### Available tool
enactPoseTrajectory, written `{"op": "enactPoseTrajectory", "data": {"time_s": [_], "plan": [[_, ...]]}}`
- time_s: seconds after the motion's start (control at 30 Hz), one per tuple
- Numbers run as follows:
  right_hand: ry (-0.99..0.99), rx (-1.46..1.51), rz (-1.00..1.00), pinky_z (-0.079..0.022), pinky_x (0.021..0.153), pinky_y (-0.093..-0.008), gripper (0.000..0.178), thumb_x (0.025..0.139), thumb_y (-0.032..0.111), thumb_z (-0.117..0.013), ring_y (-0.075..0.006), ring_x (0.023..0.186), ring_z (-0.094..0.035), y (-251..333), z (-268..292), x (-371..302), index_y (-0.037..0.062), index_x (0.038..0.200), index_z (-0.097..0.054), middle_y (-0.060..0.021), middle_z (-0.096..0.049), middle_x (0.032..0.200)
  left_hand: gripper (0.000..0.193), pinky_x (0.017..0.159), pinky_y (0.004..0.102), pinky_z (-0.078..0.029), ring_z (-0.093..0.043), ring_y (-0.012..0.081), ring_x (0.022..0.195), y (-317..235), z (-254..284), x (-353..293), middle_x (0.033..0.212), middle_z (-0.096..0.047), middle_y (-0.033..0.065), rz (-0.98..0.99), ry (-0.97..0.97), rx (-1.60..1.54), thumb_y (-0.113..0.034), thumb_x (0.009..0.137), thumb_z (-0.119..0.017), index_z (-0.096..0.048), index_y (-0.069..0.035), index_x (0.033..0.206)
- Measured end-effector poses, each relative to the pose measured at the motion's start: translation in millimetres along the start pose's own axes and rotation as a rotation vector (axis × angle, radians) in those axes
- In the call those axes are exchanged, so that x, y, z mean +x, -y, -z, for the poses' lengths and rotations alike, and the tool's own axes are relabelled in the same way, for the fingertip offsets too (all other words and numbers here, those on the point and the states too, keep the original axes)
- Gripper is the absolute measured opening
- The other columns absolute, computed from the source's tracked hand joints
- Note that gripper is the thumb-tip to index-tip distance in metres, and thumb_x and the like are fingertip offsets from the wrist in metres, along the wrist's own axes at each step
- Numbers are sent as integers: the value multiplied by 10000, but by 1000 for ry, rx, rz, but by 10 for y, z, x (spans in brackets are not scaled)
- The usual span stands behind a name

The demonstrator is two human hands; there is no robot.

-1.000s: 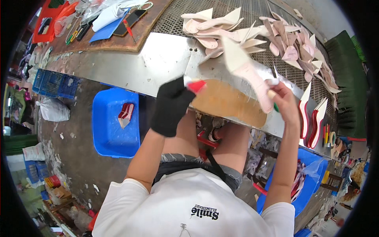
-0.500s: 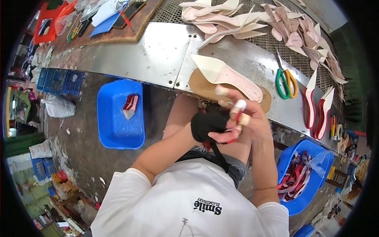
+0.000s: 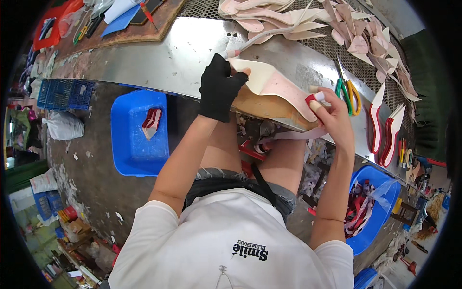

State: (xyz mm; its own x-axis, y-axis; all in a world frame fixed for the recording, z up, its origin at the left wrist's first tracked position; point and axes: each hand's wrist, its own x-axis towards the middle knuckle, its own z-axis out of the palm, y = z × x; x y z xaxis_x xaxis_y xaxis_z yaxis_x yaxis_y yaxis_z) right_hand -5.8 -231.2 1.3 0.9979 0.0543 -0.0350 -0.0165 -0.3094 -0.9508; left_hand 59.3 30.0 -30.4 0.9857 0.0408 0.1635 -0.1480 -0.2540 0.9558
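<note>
A pale shoe insole (image 3: 281,86), pointed at the left and rounded at the right, is at the bench edge above a brown board (image 3: 264,107). My left hand (image 3: 222,86), in a black fingerless glove with tape on a fingertip, grips the insole's pointed end. Beside the rounded end, my right hand (image 3: 334,114) is bare with covered fingertips. Its fingers pinch a strip (image 3: 296,135), pale on one face, with red showing at the fingertips. The strip trails left below the board. Whether it touches the insole I cannot tell.
Green-and-yellow scissors (image 3: 347,94) and red-edged insoles (image 3: 392,137) lie on the metal bench (image 3: 192,53) at the right. More pale insoles (image 3: 358,38) are piled behind. A blue tub (image 3: 139,161) stands left; another blue tub (image 3: 375,231) holds red and pale strips.
My hands have come apart from over my lap. The left has moved up and taken the insole's pointed end; the right has moved right with the strip. The insole has shifted slightly.
</note>
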Motion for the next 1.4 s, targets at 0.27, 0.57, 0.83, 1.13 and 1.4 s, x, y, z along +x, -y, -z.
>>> {"op": "enactPoseTrajectory", "data": {"time_s": [0.27, 0.57, 0.83, 1.13, 1.4], "plan": [[-94, -502, 240, -417, 582, -244, 135, 763, 41, -650, -115, 630, -525, -34, -250, -164, -39, 859, -599, -71, -587, 843, 609, 799, 398, -497, -598, 279, 874, -247, 147, -11, 997, -631, 124, -682, -137, 595, -159, 640, -737, -533, -63, 1206], [-214, 0, 42, -456, 653, -215, 115, 823, 48, -640, -75, 719, -592, 359, -252, -113, -14, 918, -659, -24, -653, 841, 250, 709, 360, -517, -649, 307, 781, -117, -37, -20, 886, -664, 145, -475, 176, 312, -97, 710, -695, -656, -25, 947], [-102, -55, 82, -438, 561, -214, 127, 820, 63, -655, -58, 662, -560, 322, -601, 346, -47, 882, -651, -20, -574, 745, 255, 693, 341, -516, -656, 296, 766, -95, -10, 42, 829, -664, 156, -529, 233, 314, -150, 716, -738, -669, -28, 928], [-166, -184, 118, -436, 553, -236, 120, 790, 62, -676, -76, 603, -516, 264, -696, 406, -30, 864, -653, -45, -519, 763, 235, 617, 323, -509, -648, 272, 675, -97, -76, 29, 759, -658, 119, -486, 202, 277, -185, 724, -747, -674, -61, 910], [-277, -446, 300, -413, 522, -256, 131, 780, 100, -690, -156, 546, -518, 282, -736, 286, 9, 868, -659, -54, -553, 736, 258, 618, 362, -507, -638, 282, 734, -141, -88, -33, 855, -644, 102, -651, 170, 463, -148, 717, -714, -659, -123, 967]]}}
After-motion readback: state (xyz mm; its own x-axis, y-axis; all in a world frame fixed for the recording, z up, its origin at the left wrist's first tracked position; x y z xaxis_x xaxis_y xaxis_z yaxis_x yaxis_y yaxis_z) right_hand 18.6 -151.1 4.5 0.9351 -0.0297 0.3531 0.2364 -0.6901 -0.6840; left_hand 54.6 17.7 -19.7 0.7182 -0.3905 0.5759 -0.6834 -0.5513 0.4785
